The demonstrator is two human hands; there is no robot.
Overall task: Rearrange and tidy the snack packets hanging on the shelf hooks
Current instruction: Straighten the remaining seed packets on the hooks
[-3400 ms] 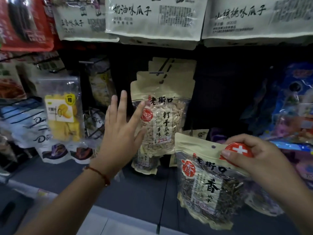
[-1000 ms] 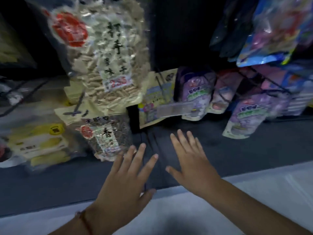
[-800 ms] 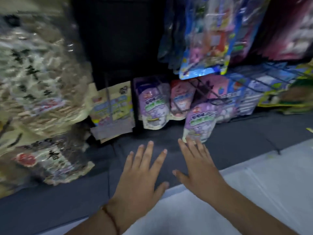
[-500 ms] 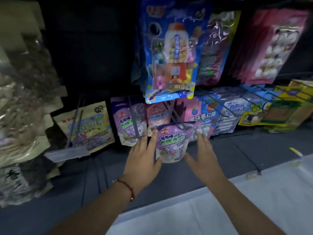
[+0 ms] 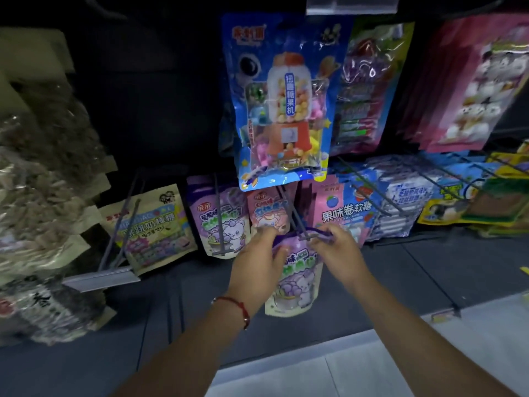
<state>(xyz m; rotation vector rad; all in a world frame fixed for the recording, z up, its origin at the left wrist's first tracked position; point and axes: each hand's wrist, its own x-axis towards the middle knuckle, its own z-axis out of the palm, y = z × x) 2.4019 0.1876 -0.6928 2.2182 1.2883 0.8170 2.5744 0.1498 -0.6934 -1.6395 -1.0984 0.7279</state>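
Head view: both hands pinch the top corners of a purple snack packet [image 5: 296,277], left hand [image 5: 259,257] and right hand [image 5: 333,247], at a wire hook [image 5: 292,214]. It hangs upright, cartoon front facing out; its writing is blurred.

Chinese print on the hanging snack packets

The blue candy-machine packet [image 5: 282,101] carries 扭扭糖果机 down a blue strip on the pictured dispenser. The pink packet [image 5: 342,209] on the lower row reads 果味卷软糖 in white characters. The tan packet [image 5: 150,224] shows 跳跳奶棒糖, partly blurred. The dark seed packet [image 5: 43,305] at lower left bears 香. Print on the purple packets is too blurred to read.
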